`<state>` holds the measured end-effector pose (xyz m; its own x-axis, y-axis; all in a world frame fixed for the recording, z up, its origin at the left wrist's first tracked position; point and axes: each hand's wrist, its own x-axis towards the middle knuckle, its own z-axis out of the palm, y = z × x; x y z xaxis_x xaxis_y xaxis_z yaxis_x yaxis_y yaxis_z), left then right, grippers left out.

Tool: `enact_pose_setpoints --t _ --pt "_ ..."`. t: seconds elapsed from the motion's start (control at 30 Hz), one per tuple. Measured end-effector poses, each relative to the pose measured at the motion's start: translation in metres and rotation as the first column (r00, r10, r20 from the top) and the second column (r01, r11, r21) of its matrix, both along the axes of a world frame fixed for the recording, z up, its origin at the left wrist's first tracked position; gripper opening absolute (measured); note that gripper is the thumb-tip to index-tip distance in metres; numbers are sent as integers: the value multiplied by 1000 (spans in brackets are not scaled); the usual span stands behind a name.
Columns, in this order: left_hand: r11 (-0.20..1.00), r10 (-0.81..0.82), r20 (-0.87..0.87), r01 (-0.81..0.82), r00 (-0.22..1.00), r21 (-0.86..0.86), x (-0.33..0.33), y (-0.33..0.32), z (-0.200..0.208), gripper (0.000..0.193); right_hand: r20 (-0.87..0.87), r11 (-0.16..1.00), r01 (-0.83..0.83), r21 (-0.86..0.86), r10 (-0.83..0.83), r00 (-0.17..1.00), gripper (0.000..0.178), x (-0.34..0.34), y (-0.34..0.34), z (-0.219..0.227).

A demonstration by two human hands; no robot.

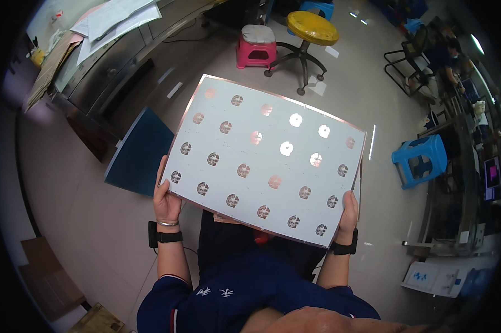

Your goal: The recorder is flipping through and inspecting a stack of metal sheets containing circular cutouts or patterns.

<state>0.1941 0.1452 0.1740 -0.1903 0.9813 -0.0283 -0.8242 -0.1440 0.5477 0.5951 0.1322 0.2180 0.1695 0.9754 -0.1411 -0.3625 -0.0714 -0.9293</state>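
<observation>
The left hand (166, 201) and right hand (347, 213) each close on opposite lower corners of the white panel (267, 158) (rows of round copper marks); between them it tilts.

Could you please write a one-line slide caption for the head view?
Both hands, left hand and right hand, hold a white panel patterned with round copper marks.

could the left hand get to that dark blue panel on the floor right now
Probably not as things stand: the left hand is gripping the left edge of the white panel. The dark blue panel lies on the floor just beyond it, nothing between them.
</observation>
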Motion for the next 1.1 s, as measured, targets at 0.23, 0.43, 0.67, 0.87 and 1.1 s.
enact_pose_setpoints --t 0.23,0.43,0.67,0.87,1.1 --pt "994 106 316 -88 943 -72 13 -19 -22 44 -6 1000 8 -22 -9 1000 40 -23 10 8" --pt "991 -40 156 59 987 -119 54 -33 -7 58 -108 994 -105 -15 102 989 37 -119 5 10" --pt "964 104 179 -55 978 -260 8 -58 -50 54 -39 823 -534 -194 538 842 49 -136 2 23" --pt "947 137 407 1 903 -321 -58 -81 -156 32 44 848 -520 -104 526 849 42 -129 13 31" --pt "842 326 321 -118 889 -527 -117 -100 -298 32 18 829 -547 -120 553 833 40 -129 11 34"
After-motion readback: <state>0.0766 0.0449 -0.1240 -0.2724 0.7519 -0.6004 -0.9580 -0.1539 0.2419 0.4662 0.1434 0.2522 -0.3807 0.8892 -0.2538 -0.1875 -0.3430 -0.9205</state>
